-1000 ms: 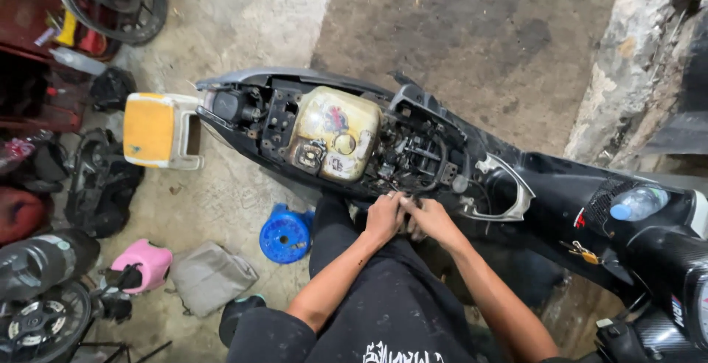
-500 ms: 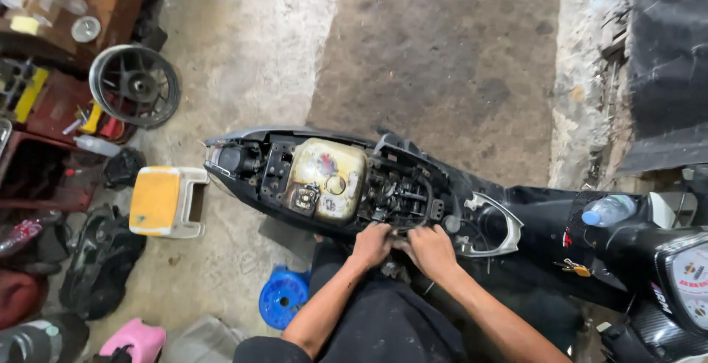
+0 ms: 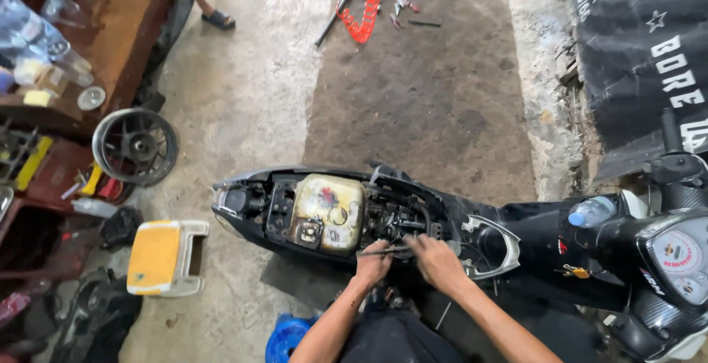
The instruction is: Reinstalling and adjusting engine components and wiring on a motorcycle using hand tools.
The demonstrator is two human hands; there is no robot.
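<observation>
Left hand [image 3: 372, 262] grip clamped on thin tool [image 3: 383, 251], right hand [image 3: 436, 260] grip unclear, scooter [image 3: 295, 219] bay.

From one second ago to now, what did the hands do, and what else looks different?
The left hand and right hand were pressed together at the bike's side; now they sit slightly apart with a thin rod between them. The view tipped up, bringing in the red hose and tools on the floor. Bike, tank and yellow stool stayed put.
</observation>
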